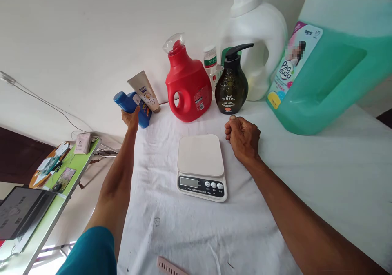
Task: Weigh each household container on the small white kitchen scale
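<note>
From the head view, my two hands were well apart. My left hand (pixel 131 119) was clamped around the blue bottle (pixel 143 117), which tilted at the table's far left, just beside the beige tube (pixel 143 88); I could not tell whether its base touched the white cloth (pixel 153 165). My right hand (pixel 243 138) was curled into a fist just in front of the dark pump bottle (pixel 232 87). Between my forearms lay the kitchen scale (pixel 200 156), its plate bare. The red jug (pixel 188 83) stood behind it, between the tube and the pump bottle.
</note>
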The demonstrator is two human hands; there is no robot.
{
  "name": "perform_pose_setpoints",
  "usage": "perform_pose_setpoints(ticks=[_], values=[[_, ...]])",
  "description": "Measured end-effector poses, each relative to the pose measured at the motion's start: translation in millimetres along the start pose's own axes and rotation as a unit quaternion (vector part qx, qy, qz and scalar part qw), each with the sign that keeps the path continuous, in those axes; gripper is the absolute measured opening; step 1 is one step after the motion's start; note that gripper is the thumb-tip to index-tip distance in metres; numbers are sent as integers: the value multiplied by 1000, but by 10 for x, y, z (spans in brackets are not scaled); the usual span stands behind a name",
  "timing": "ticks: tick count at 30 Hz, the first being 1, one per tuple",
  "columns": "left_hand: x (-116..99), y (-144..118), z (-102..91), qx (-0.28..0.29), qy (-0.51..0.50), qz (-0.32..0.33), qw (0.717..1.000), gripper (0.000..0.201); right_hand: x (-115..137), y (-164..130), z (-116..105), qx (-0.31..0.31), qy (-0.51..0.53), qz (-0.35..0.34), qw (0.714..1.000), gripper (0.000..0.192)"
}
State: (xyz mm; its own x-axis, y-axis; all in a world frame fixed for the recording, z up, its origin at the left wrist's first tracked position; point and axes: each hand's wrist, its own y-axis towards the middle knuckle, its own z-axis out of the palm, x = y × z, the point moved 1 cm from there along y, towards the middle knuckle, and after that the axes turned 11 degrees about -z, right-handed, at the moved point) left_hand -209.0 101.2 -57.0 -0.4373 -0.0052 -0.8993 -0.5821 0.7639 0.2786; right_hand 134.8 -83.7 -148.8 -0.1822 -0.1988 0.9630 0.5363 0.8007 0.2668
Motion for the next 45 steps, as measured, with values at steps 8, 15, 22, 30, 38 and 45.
perform_pose_setpoints(ticks=[8,15,22,30,38,45], values=[[87,-725,-773,4,-126,13,992,51,-23,12,8,6,8,-30,999,52],[-388,-1437,-1035,97,-175,52,978,41,-19,14,17,3,3,-26,1000,52],[-742,-2073,-707,219,-205,39,953,40,2,13,10,2,14,-22,1000,49],[-741,-2401,-486,310,-168,23,936,45,-8,28,9,-4,5,-24,1000,45],[-729,-2457,-538,292,-130,42,947,49,6,14,-3,2,-2,-26,1000,43],[-708,-2527,-622,327,-123,46,936,53,26,3,-12,4,4,-21,1000,45]])
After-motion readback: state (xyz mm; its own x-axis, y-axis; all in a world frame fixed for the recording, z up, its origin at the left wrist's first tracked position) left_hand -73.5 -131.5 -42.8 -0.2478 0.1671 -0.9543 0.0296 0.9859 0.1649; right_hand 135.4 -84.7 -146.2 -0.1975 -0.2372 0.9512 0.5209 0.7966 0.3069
